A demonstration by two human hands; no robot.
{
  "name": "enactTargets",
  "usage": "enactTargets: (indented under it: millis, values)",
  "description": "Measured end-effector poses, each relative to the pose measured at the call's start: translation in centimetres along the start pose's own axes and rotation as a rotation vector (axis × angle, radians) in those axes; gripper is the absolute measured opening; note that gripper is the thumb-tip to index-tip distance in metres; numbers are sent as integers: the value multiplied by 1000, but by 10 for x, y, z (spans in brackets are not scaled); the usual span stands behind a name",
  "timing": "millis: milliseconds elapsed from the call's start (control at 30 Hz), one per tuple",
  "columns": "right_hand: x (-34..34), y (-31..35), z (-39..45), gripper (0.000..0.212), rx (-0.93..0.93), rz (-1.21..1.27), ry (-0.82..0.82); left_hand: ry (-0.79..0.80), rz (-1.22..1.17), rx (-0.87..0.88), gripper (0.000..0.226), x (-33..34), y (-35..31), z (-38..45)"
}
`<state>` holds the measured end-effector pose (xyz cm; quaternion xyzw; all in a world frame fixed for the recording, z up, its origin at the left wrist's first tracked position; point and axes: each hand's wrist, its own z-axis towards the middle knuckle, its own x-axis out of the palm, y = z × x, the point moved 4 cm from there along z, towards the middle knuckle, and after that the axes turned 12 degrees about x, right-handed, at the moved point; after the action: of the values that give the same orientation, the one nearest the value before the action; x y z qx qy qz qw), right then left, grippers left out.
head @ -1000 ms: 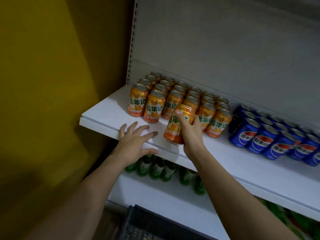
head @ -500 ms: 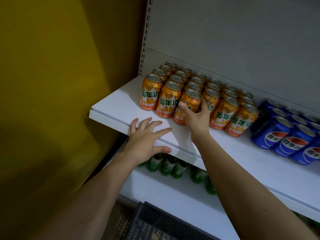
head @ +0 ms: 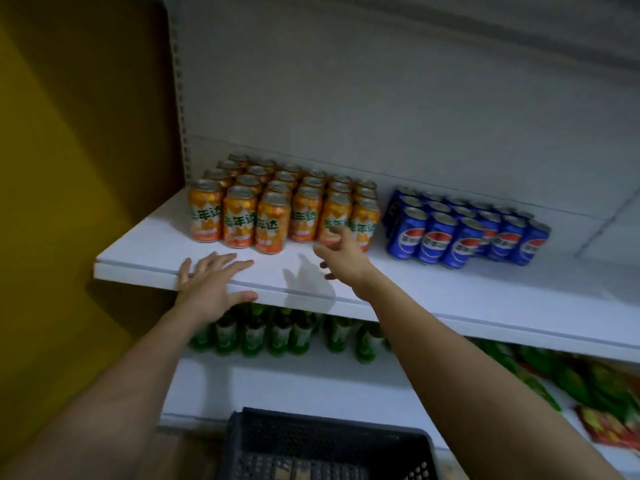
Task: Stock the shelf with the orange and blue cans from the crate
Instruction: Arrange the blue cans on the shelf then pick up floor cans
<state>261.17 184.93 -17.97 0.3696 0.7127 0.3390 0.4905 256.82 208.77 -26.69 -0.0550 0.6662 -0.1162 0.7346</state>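
My left hand [head: 211,284] lies flat on the front edge of the white shelf [head: 433,289], fingers spread and straight, holding nothing. My right hand [head: 341,254] hangs above the shelf just in front of the orange cans [head: 273,216], fingers loosely extended and empty; its fingertips appear to be just clear of the front row, though blur makes contact hard to judge. The orange cans stand upright in packed rows at the left of the shelf. The blue cans [head: 464,233] stand upright to their right, a gap between the two groups. The dark crate [head: 325,445] sits below, between my forearms. Green bottles [head: 277,336] line the lower shelf.
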Motion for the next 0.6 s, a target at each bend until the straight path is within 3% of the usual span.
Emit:
enactTargets:
  millis: [67, 133, 267, 333, 467, 600]
  values:
    - [-43, -6, -29, 48, -1, 2, -81, 89, 65, -57, 73, 1, -7, 0]
    - [-84, -16, -56, 41, 13, 0, -150, 80, 95, -149, 70, -2, -20, -6]
    - [-146, -45, -102, 36, 71, 8, -204, -214, -76, -247, 39, -8, -85, -32]
    - [-167, -59, -123, 37, 79, -17, -213, -201, -225, -186, 31, -4, -133, -35]
    - [-202, -91, -166, 44, 112, -120, -211, -7, -606, -44, 27, 8, -244, -27]
    - [-243, -136, -198, 42, 185, -167, -247, 32, -764, 94, 34, 16, -366, -27]
